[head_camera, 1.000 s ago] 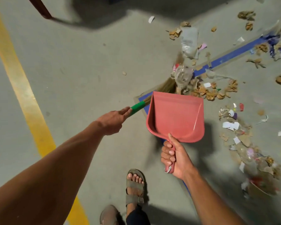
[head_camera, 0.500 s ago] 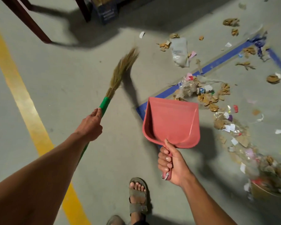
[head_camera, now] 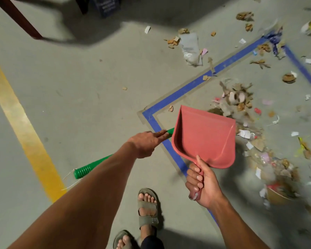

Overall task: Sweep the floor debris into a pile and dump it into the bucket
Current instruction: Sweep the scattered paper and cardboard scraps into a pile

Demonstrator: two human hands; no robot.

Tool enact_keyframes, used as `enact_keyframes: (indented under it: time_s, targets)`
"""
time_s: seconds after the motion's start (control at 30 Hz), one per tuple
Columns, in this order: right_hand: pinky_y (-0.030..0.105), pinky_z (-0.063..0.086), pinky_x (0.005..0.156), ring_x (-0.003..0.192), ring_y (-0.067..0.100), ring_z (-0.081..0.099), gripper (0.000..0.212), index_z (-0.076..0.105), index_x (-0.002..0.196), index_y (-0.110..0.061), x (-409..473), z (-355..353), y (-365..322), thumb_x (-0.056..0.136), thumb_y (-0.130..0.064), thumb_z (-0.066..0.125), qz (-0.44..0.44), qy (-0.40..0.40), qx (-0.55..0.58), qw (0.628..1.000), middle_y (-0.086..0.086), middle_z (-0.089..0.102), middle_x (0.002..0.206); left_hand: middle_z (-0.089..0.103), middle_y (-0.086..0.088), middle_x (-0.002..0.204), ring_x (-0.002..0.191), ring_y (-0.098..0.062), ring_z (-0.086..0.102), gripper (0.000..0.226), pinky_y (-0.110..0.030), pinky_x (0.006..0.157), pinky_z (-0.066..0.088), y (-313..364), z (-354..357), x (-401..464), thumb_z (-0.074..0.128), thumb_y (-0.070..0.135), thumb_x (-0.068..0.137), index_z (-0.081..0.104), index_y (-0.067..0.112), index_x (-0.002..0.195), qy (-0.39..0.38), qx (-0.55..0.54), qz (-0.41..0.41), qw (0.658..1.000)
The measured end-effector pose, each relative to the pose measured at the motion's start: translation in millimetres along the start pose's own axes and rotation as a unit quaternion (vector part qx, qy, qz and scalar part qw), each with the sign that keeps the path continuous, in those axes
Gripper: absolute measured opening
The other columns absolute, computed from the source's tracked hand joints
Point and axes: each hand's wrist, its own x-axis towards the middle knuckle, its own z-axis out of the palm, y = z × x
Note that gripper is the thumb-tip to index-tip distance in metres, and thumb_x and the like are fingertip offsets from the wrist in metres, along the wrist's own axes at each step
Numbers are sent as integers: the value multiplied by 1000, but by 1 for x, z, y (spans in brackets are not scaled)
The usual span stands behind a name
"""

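My left hand (head_camera: 146,143) grips the green handle of a grass broom (head_camera: 86,169); the handle's ribbed end sticks out behind my forearm, and the bristles are hidden behind the dustpan. My right hand (head_camera: 203,184) holds the pink dustpan (head_camera: 205,137) by its handle, lifted above the floor with its mouth pointing away from me. Scattered debris (head_camera: 239,99) of cardboard scraps, paper bits and wrappers lies to the right of the pan, trailing down to a blurred heap (head_camera: 276,178) at the lower right. No bucket is in view.
Blue tape lines (head_camera: 187,88) mark a corner on the grey floor, and a yellow stripe (head_camera: 23,126) runs at the left. A clear plastic bag (head_camera: 190,47) and more scraps lie beyond the tape. A dark table leg (head_camera: 20,18) and a box (head_camera: 106,6) stand at the top. My sandalled feet (head_camera: 147,211) are below.
The broom has swung down from the raised left position to the right, its bristles now hidden behind the dustpan. The debris near the tape corner has shifted right. The dustpan stays raised.
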Motion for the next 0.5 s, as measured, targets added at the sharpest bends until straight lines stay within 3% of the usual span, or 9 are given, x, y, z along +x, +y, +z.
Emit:
enact_keyframes:
  time_s: [0.1,0.27,0.4,0.5]
  targets:
    - [21,20,29,31,7,19,48,34,68,-23,-7,-2,0,100,-48,59,-6,-6,19,1000,-7,19,49,-3,17,172,117,-30,55,98,-42,83,55,-27,-4,-34,40,0,90,-10,43,162,40,25,-15,999]
    - [24,11,35,31,6,21,47,38,66,-22,-10,12,12,99,-48,59,-12,-34,34,999,-7,21,49,4,20,171,120,-33,58,96,-41,91,55,-77,-4,-87,45,5,88,2,42,165,107,-4,-113,988]
    - [24,12,35,31,6,21,46,40,67,-22,-5,25,27,99,-47,60,-6,-50,35,998,-7,21,49,13,8,172,138,-38,50,93,-43,113,45,-97,19,-111,51,4,86,11,32,166,148,-105,-260,948]
    - [22,17,32,31,5,22,47,40,67,-22,-2,28,35,101,-47,58,0,-56,30,998,-7,22,49,21,-5,171,138,-41,48,90,-42,114,42,-95,38,-110,54,4,86,15,18,165,141,-148,-357,912]
